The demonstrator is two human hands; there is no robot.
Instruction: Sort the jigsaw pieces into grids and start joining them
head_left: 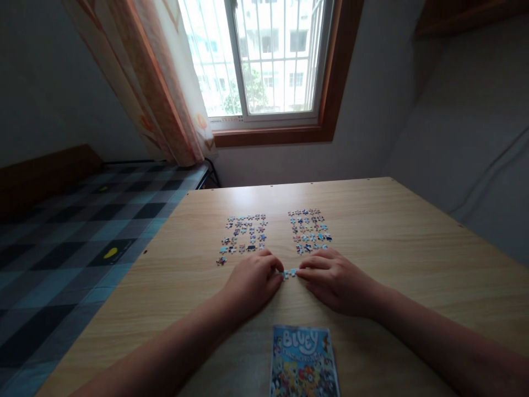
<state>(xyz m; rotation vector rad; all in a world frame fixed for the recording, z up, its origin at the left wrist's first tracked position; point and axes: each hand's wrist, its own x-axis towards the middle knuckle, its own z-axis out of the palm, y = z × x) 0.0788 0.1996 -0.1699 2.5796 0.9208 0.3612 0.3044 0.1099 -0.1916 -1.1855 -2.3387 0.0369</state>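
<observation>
Two small light-blue jigsaw puzzle pieces lie close together on the table between my hands. My left hand point(256, 278) pinches the left puzzle piece point(285, 274) between thumb and fingertips, pressed low to the wood. From the other side, the fingertips of my right hand point(336, 281) close on the edge of the right puzzle piece point(293, 272). Whether the two pieces are interlocked is too small to tell. Beyond my hands, loose puzzle pieces lie in rows in a left group point(244, 231) and a right group point(309, 226).
A "Bluey" picture card or booklet point(305, 361) lies nearest me on the wooden table point(413, 248). A bed with a checked cover point(103, 220) adjoins the table's left side. Behind stand a curtain point(165, 82) and a barred window point(276, 60).
</observation>
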